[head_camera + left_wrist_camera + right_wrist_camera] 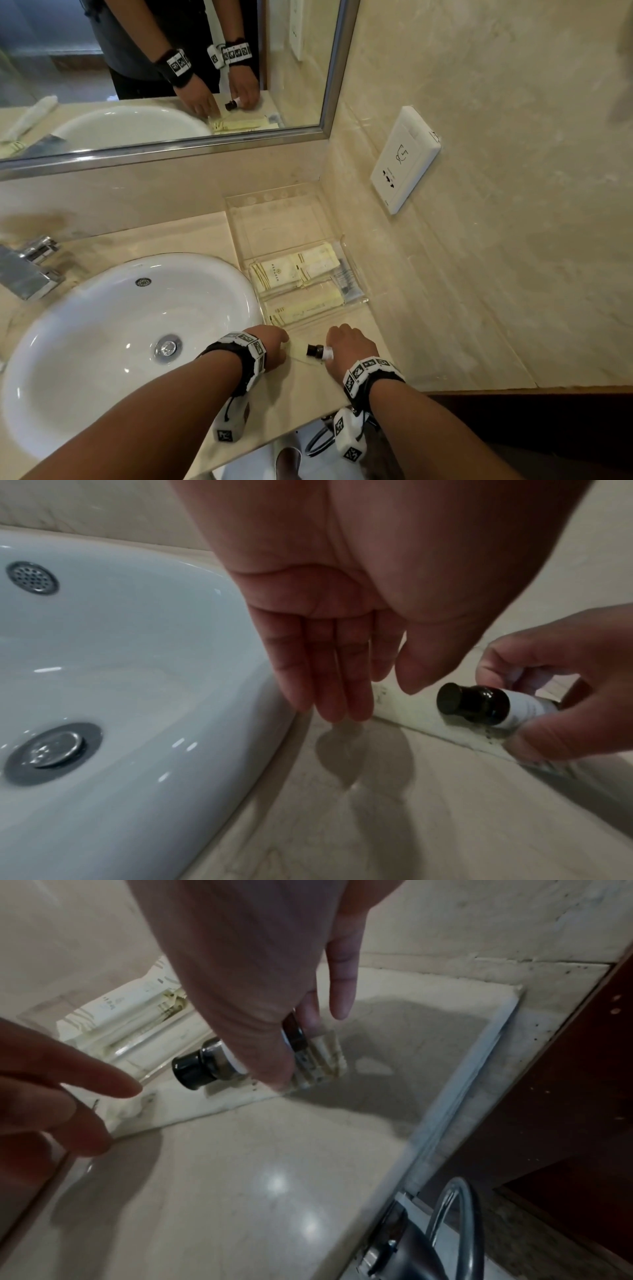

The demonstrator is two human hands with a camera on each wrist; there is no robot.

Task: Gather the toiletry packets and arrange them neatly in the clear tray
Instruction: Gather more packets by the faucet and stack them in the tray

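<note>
The clear tray [284,219] stands in the counter's back right corner, and several pale yellow toiletry packets [294,274] lie flat in its near half. One more pale packet [298,353] lies on the counter just in front of the tray. My right hand [346,346] grips a small white bottle with a black cap [318,351], lying on its side over that packet [240,1099]. In the right wrist view the thumb [270,1053] sits near the packet's striped end [322,1061]. My left hand [274,342] hovers at the packet's left end with straight fingers [329,674], holding nothing.
A white basin [102,342] lies directly left of my hands, with a chrome tap [30,267] behind it. A mirror [171,68] runs along the back wall and a white socket plate [404,161] is on the right wall. A metal ring [452,1218] hangs below the counter's front edge.
</note>
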